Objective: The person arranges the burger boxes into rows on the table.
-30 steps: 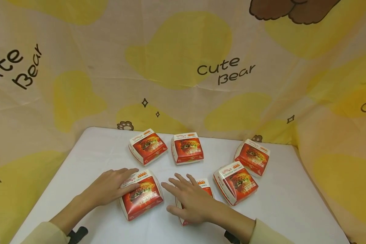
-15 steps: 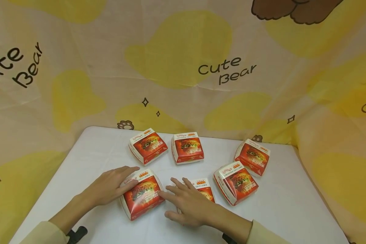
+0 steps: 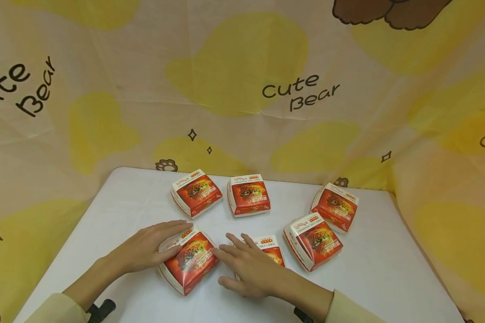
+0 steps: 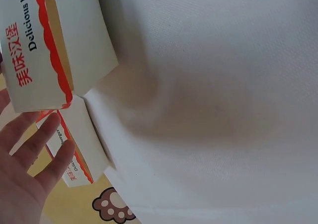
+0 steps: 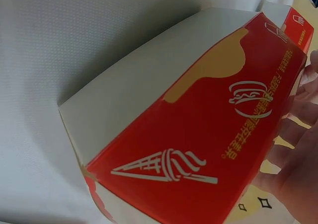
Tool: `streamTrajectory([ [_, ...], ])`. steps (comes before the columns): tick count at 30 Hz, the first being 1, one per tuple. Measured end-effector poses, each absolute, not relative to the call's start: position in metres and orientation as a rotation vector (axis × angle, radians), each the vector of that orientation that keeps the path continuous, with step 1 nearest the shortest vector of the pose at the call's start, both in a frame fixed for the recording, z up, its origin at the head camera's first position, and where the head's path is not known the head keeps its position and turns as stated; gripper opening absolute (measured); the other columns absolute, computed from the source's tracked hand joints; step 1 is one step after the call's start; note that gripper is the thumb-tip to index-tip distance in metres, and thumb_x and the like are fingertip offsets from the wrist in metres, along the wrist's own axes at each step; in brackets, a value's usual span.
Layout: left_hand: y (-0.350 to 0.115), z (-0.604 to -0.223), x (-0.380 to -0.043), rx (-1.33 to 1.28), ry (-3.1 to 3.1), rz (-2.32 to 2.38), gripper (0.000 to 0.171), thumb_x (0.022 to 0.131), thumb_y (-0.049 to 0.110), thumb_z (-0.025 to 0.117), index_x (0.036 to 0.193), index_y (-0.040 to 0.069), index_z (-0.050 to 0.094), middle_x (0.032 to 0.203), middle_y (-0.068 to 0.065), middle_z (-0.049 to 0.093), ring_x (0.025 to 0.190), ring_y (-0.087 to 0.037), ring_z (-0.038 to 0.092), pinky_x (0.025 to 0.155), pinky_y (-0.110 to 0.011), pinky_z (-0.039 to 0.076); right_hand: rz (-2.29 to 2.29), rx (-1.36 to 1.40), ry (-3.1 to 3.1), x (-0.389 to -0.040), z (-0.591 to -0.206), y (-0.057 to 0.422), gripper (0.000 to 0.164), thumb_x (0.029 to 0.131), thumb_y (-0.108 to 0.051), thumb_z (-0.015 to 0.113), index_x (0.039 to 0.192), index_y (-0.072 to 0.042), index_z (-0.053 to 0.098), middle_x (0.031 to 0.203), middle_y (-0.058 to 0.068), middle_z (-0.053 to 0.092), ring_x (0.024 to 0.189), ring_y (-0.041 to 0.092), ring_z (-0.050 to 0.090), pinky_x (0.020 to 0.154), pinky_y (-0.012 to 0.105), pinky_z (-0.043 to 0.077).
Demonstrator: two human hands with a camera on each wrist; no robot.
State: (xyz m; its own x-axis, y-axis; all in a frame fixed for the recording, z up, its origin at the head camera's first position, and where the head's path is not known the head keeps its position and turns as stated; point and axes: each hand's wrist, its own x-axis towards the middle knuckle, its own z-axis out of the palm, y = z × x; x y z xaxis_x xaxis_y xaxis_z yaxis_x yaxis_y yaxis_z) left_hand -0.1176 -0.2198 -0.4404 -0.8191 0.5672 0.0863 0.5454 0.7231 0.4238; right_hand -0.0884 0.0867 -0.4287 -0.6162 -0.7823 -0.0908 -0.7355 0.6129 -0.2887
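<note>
A red and white burger box (image 3: pixel 196 264) sits at the front left of the table. My left hand (image 3: pixel 141 253) lies along its left side, fingers stretched toward the far corner and thumb over the lid. In the left wrist view the fingers (image 4: pixel 62 162) are spread beside the white printed side of that burger box (image 4: pixel 30 60). My right hand (image 3: pixel 250 271) is spread over a second burger box (image 3: pixel 275 255), covering much of it, with a fingertip right at the first box's right edge. In the right wrist view, this hand (image 5: pixel 298 169) rests over the second burger box (image 5: pixel 198 114).
Two more burger boxes, a left one (image 3: pixel 196 194) and a middle one (image 3: pixel 249 196), stand at the back. On the right, a front box (image 3: pixel 314 242) and a rear box (image 3: pixel 334 207) lie close together. A yellow patterned curtain (image 3: pixel 234 67) hangs behind the white table (image 3: pixel 388 269).
The front-left burger box has turned a little, its near corner swinging toward me. My right hand has moved slightly left and down, and its fingertip now meets that box.
</note>
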Motion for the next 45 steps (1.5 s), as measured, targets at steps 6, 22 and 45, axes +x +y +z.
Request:
streamTrajectory([
  [6, -0.217, -0.44, -0.118, 1.04, 2.844, 0.605, 0.042, 0.093, 0.032, 0.064, 0.136, 0.027, 0.064, 0.144, -0.005, 0.056, 0.126, -0.031, 0.056, 0.099, -0.059, 0.045, -0.289, -1.22, 2.655, -0.089, -0.428, 0.083, 0.061, 0.101, -0.049, 0.05, 0.153, -0.021, 0.038, 0.15, 0.005, 0.047, 0.148, 0.03, 0.025, 0.117, 0.059, 0.021],
  [22, -0.215, -0.439, -0.114, 0.977, 2.969, 0.567, 0.039, 0.091, 0.045, 0.068, 0.125, 0.026, 0.071, 0.122, -0.004, 0.064, 0.108, -0.03, 0.062, 0.087, -0.053, 0.054, -0.073, -1.354, 2.694, -0.073, -0.419, 0.078, 0.057, 0.1, -0.051, 0.051, 0.152, -0.032, 0.04, 0.147, 0.005, 0.05, 0.142, 0.032, 0.038, 0.11, 0.059, 0.034],
  [45, -0.217, -0.44, -0.116, 0.996, 2.882, 0.651, 0.036, 0.095, 0.033, 0.067, 0.128, 0.021, 0.068, 0.12, 0.002, 0.067, 0.11, -0.021, 0.064, 0.091, -0.046, 0.055, -0.198, -1.334, 2.675, -0.074, -0.417, 0.08, 0.059, 0.099, -0.05, 0.052, 0.151, -0.023, 0.043, 0.154, 0.006, 0.042, 0.144, 0.027, 0.035, 0.113, 0.055, 0.032],
])
